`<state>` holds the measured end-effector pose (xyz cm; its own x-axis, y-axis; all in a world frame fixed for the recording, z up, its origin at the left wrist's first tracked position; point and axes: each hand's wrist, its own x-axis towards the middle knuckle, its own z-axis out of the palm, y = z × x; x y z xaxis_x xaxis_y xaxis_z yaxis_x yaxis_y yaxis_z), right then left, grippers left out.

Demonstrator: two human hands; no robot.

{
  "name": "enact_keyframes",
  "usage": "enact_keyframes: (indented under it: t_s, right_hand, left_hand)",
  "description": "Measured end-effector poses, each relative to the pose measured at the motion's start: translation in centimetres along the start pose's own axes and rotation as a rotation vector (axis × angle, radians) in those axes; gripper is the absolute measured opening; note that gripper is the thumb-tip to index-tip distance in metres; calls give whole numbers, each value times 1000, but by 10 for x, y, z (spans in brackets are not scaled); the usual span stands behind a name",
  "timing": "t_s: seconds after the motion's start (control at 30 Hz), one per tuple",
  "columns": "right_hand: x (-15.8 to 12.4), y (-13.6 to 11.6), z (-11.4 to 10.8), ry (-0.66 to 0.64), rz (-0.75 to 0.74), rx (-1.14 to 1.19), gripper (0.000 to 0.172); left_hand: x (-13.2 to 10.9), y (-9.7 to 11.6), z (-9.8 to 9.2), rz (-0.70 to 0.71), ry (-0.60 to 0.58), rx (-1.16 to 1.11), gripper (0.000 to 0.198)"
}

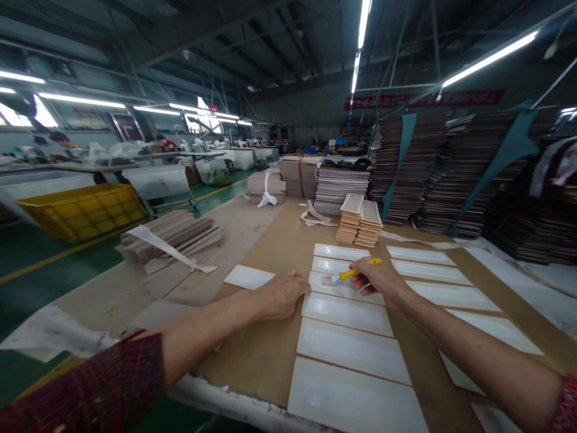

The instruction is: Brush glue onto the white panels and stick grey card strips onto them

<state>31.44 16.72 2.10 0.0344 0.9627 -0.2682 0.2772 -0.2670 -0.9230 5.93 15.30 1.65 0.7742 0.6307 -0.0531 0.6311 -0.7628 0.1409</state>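
Note:
In my right hand (pixel 372 279) is a paintbrush (pixel 349 274) with a yellow handle. Its pale bristles touch the wet-looking face of a white panel (pixel 360 293) in the middle row. My left hand (pixel 285 294) has its fingers bent and pressed together at that panel's left edge, seeming to hold it; the fingertips are partly hidden. Several glossy white panels (pixel 347 346) with thin orange-brown edges lie in a column, one after another toward me. Just behind my left wrist lies a single white panel (pixel 247 276).
A second column of white panels (pixel 451 293) lies at right on the brown board (pixel 256 355). Stacked panels (pixel 359 219) stand beyond the columns. Grey-brown cardboard pieces (pixel 171 243) lie at left; tall dark stacks (pixel 406 162) rise at the back right. A yellow crate (pixel 85 210) stands off the table.

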Motion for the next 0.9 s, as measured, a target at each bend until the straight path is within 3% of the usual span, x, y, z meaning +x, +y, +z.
enact_keyframes:
  t_s: [0.5, 0.9]
  right_hand:
    - [-23, 20, -73, 135, 53, -30, 20]
    - [-31, 24, -88, 195, 30, 22, 14]
  left_hand:
    - [1, -2, 2, 24, 40, -47, 47]
    - [3, -1, 0, 17, 10, -46, 43]
